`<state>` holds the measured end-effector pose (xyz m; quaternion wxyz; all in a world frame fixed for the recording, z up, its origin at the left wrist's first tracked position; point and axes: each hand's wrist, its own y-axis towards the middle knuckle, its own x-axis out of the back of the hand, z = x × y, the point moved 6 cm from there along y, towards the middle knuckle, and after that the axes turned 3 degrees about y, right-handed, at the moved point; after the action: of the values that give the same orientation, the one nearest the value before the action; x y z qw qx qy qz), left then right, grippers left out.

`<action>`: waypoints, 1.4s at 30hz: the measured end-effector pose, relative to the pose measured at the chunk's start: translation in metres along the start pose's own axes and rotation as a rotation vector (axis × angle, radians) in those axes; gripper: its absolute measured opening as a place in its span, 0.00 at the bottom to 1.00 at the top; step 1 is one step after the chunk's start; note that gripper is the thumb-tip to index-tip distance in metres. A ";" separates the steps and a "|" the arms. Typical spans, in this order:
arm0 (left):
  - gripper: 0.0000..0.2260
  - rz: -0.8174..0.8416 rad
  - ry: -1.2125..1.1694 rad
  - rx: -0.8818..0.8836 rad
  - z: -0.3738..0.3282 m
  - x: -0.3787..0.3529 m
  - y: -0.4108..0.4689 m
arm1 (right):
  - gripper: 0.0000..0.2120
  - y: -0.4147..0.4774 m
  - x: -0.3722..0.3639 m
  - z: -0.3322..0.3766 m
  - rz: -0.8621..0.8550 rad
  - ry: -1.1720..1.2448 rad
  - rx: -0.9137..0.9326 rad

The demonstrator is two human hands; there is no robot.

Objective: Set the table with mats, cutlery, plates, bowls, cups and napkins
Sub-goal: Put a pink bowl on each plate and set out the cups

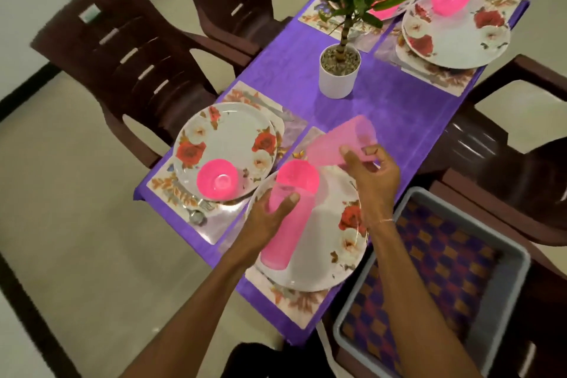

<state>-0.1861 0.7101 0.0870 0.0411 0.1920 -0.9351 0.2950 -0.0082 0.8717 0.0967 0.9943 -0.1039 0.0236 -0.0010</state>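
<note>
Left hand (pixel 270 218): forearm reaching in, thumb and fingers curled round pink cup stack (pixel 280 242), tilted over near plate (pixel 331 258). Right hand (pixel 372 178): wrist raised, fingers pinching single pink cup (pixel 343 141), held on its side above the plate's far edge, beside pink bowl (pixel 299 176).

Both forearms extended, left hand (pixel 270 215) gripping stacked cups (pixel 277 244), right hand (pixel 372 176) higher, pinching tilted cup (pixel 340 144).
</note>
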 end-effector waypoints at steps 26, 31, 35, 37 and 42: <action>0.29 0.327 0.015 0.059 -0.033 0.069 0.129 | 0.22 0.108 -0.060 0.012 -0.529 -0.505 0.299; 0.19 0.634 0.226 0.009 -0.056 0.096 0.134 | 0.34 0.000 -0.148 -0.004 0.647 -0.321 -0.084; 0.30 0.784 0.470 -0.051 -0.060 0.135 0.125 | 0.42 -0.056 -0.177 0.002 0.709 -0.391 -0.018; 0.35 0.768 0.544 -0.121 -0.060 0.154 0.117 | 0.42 -0.072 -0.189 0.010 0.692 -0.369 -0.018; 0.30 0.633 0.549 -0.243 -0.058 0.197 0.086 | 0.41 -0.092 -0.221 0.026 0.711 -0.434 0.047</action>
<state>-0.4034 0.7414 0.1257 0.2180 -0.1961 -0.9301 0.2212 -0.2277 0.7881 0.1516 0.9167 -0.0645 -0.1522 0.3637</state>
